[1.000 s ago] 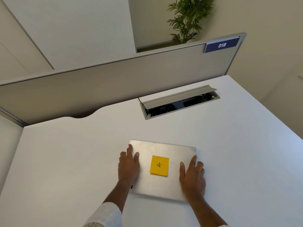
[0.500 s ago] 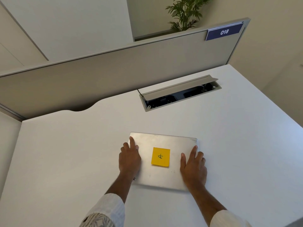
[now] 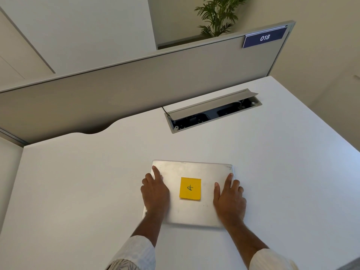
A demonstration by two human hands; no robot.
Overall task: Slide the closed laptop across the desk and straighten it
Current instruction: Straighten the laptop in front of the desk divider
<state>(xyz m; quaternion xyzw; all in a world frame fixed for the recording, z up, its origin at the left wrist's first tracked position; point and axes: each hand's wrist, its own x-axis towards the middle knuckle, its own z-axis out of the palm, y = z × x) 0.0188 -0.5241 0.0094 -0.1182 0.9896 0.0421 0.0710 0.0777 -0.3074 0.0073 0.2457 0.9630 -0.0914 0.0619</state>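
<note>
Two hands are pressing flat on the closed laptop point(image 3: 191, 170), fingers spread: the left hand point(image 3: 155, 191) is lying along its left edge, the right hand point(image 3: 229, 199) along its right. Between them a yellow sticky note point(image 3: 190, 188) is sitting on the lid. The laptop is resting on the white counter point(image 3: 78, 182), near an open cable tray point(image 3: 212, 112).
</note>
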